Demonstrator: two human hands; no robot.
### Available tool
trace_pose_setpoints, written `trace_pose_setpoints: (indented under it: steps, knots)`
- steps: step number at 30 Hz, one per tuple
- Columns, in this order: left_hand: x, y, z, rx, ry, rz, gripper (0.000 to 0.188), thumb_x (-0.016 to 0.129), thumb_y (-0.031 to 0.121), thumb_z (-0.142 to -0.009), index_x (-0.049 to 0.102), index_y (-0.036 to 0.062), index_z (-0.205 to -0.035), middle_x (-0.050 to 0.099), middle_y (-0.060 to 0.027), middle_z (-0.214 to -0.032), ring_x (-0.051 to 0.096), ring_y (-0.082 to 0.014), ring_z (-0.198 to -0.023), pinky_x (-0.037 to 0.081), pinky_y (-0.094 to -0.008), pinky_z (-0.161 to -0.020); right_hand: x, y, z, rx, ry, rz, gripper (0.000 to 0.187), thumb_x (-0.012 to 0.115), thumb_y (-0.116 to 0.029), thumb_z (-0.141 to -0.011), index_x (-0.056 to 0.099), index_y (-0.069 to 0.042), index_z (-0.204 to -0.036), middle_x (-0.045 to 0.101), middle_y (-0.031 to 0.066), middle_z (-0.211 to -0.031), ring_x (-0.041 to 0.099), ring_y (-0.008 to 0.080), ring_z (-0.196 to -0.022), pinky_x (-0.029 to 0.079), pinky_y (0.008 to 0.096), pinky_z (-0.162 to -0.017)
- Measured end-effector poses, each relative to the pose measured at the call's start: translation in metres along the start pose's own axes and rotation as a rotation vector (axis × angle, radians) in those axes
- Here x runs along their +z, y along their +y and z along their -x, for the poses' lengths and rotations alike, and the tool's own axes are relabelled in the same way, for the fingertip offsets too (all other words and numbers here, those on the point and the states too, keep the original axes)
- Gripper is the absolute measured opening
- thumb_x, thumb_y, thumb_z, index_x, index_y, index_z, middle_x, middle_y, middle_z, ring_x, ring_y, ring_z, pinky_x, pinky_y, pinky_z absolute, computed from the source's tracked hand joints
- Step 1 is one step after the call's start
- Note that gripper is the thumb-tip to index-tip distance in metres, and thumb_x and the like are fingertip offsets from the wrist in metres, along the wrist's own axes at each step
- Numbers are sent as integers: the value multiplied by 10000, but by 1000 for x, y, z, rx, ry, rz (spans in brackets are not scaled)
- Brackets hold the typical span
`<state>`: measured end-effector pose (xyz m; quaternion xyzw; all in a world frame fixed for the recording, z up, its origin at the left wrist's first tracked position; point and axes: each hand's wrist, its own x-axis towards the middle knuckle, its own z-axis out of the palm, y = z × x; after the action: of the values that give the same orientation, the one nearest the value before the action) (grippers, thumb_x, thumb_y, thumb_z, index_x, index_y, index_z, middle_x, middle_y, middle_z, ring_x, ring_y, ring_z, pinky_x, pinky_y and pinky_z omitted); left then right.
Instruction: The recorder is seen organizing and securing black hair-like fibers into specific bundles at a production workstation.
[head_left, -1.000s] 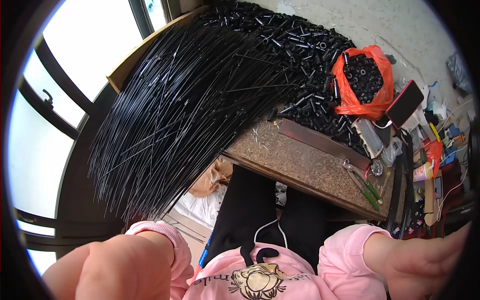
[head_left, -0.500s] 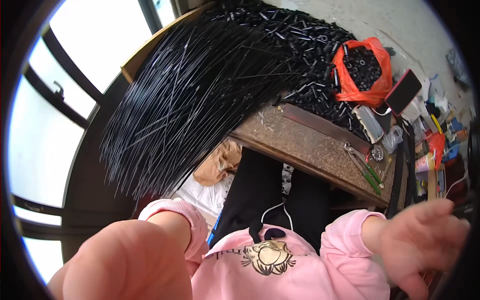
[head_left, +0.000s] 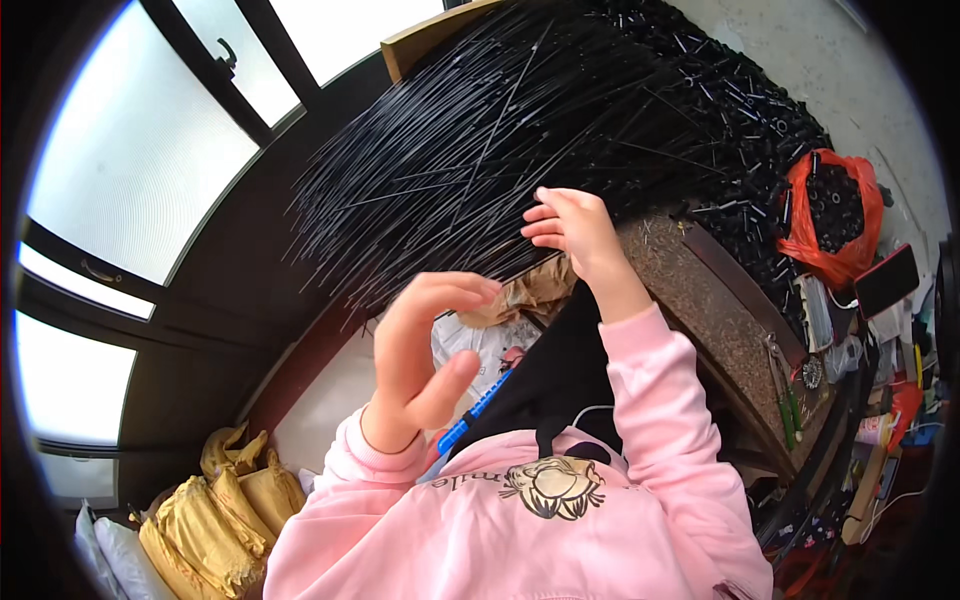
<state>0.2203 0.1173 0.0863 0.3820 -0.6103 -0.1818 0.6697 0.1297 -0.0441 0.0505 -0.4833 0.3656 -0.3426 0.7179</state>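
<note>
My left hand (head_left: 410,345) hovers above my lap with its fingers bent and thumb apart, and nothing shows in it. To the right and farther off, my right hand (head_left: 585,230) hangs in front of the near end of a large heap of long, thin black rods (head_left: 450,150). Its fingers are spread a little, and I see nothing in them. Neither hand appears to touch the rods. Beyond them lies a spread of short black tubular pieces (head_left: 740,100). A speckled brown work board (head_left: 710,310) lies right of my right wrist, with a flat metal bar (head_left: 745,290) along it.
Green-handled pliers (head_left: 785,400) lie on the board's right end. An open red plastic bag (head_left: 840,210) holds black rings, beside a phone (head_left: 888,280). Crumpled brown paper (head_left: 535,290) is below the rods. Yellow sacks (head_left: 205,525) stand lower left, under windows.
Both hands have come inward and forward, from low at the sides to in front of the rods. My view has turned left, so the heap and board appear farther right.
</note>
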Motion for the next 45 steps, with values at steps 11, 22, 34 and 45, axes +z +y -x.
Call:
trace_pose_setpoints:
  steps: [11,22,34,45]
  knots:
    - [-28,-24,-12,-140,-131,-379,134,500,2,-592,469,-17,-721,486,-101,-670,474,-191,-599,375,-250,-551,15,-4,-27,52,199,163,122,504,-124,-647,459,-22,-596,512,79,-546,517,148,-437,375,196,-356]
    - [-9,-99,-81,-321,-215,-1176,229,530,231,-658,486,6,-647,499,-119,-613,490,-272,-585,391,-328,-505,2,-5,-2,-14,105,-314,93,375,-97,-761,399,-9,-781,511,159,-712,539,241,-627,455,297,-564]
    - [2,-87,-69,-119,-254,-1051,141,454,133,-694,397,41,-604,464,-88,-570,478,-261,-525,384,-335,-452,0,-10,-4,-77,34,-331,170,350,-118,-786,399,19,-876,504,173,-826,526,230,-739,444,293,-636]
    - [-3,-47,-59,122,-407,-912,162,568,55,-567,463,51,-690,424,-63,-604,443,-228,-544,363,-286,-460,-4,-8,-1,-140,-115,-570,89,388,-105,-776,411,-33,-824,489,56,-614,513,178,-581,429,296,-568]
